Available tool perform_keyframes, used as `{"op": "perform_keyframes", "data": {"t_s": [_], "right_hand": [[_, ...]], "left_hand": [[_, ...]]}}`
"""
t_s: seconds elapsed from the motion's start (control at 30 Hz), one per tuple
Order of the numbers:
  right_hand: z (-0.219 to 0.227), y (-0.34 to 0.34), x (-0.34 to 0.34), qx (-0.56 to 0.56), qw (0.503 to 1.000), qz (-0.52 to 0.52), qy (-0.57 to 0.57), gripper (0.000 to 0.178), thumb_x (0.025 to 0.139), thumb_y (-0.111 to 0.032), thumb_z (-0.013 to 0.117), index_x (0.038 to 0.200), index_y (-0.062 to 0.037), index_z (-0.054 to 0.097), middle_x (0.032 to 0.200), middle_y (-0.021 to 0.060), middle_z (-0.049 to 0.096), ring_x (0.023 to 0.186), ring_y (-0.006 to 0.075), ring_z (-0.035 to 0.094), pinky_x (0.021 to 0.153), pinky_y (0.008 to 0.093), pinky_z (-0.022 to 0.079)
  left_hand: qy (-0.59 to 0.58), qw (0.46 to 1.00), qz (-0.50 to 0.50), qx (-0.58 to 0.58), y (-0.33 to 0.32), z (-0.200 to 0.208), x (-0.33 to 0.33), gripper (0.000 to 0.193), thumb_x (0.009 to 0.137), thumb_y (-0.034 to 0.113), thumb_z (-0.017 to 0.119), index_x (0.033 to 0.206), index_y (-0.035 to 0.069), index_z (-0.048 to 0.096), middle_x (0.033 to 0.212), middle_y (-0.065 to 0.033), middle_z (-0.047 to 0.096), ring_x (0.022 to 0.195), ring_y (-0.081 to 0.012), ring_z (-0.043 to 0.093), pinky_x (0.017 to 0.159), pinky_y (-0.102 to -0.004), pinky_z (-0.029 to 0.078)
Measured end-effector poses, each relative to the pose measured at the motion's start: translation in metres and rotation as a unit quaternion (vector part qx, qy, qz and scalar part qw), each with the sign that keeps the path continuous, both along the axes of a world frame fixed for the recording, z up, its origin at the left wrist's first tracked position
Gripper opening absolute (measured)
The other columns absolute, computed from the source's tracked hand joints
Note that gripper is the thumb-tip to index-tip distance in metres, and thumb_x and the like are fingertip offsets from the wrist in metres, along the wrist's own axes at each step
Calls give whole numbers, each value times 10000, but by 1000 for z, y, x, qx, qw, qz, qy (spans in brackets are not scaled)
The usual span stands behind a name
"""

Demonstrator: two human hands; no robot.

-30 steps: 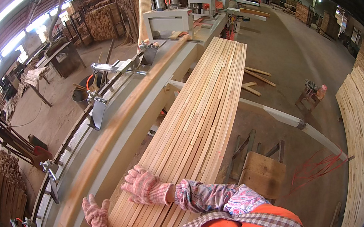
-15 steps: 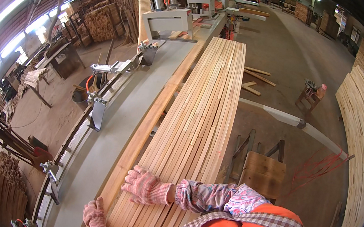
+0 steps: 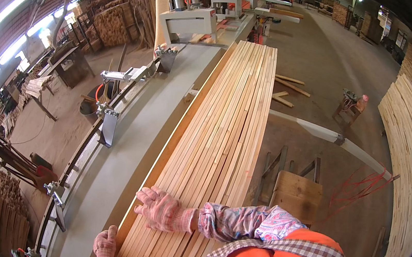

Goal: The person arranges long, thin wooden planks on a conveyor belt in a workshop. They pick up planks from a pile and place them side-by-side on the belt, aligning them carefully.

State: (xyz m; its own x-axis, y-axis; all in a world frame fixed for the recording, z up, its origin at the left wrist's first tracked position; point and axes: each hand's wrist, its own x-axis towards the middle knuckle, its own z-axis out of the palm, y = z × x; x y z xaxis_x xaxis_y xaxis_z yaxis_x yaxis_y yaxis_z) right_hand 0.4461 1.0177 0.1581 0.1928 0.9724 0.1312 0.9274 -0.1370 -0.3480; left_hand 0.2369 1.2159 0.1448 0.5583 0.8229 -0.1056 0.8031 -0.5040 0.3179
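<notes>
A long stack of narrow pale wooden strips runs away from me beside the machine bed. Along its left side a long brown board stands tilted on edge against the strips. My right hand, in a pink knitted glove, lies over the stack's left side, with its curled fingers hooked over the board's upper edge. Nearer to me, my left hand, gloved the same way, is closed at the board's near end with the thumb pointing up. Its fingers are partly hidden.
To the left runs the grey machine bed with metal brackets along a toothed rail. Clamp housings with cylinders stand at its far end. A wooden stool and a white rail are on the right, before tall stacked strips.
The brown board lay flat on the bed's edge and has turned up on edge against the strip stack. My right hand has shifted slightly left; my left hand stays near its place.
</notes>
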Motion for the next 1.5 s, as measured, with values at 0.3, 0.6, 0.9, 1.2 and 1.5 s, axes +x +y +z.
{"op": "perform_keyframes", "data": {"t_s": [0.3, 0.6, 0.9, 1.2, 1.5], "right_hand": [[1, -1, 0, 1, 1000, 4, 3, 549, 870, -460, 643, 1321, -151, 597, 1509, 198, 383, 1432, 362, 309, 1195, 478, 207], [-9, 3, 1, 9, 1000, 9, -12, 533, 867, -476, 642, 1296, -159, 617, 1474, 198, 423, 1410, 367, 345, 1182, 502, 238], [-5, 5, -1, -7, 1000, 10, -21, 536, 873, -479, 631, 1303, -160, 611, 1474, 192, 427, 1414, 368, 342, 1188, 499, 227], [-9, 3, 0, 20, 1000, 14, -17, 517, 866, -450, 649, 1284, -147, 620, 1465, 200, 436, 1403, 369, 361, 1185, 498, 238], [6, 3, 0, -45, 999, 11, -18, 539, 903, -471, 600, 1349, -171, 571, 1502, 166, 405, 1439, 340, 303, 1205, 469, 173]], "left_hand": [[-48, 973, -83, -208, -39, 53, 7, 571, 947, 529, 488, 805, 1, 653, 681, -213, 596, 660, -356, 589, 664, -431, 471], [-64, 967, -108, -222, -50, 48, 15, 554, 949, 520, 480, 832, 9, 657, 700, -210, 604, 671, -355, 591, 673, -430, 473], [-74, 967, -100, -221, -52, 45, 14, 538, 951, 512, 472, 859, 16, 661, 718, -208, 612, 682, -353, 594, 682, -428, 475], [-65, 967, -133, -209, -51, 45, 18, 516, 953, 508, 449, 937, 39, 664, 770, -196, 632, 713, -351, 598, 709, -424, 481], [-54, 962, -159, -214, -38, 33, 14, 502, 943, 499, 458, 906, 39, 657, 717, -165, 611, 672, -296, 580, 683, -406, 477]]}}
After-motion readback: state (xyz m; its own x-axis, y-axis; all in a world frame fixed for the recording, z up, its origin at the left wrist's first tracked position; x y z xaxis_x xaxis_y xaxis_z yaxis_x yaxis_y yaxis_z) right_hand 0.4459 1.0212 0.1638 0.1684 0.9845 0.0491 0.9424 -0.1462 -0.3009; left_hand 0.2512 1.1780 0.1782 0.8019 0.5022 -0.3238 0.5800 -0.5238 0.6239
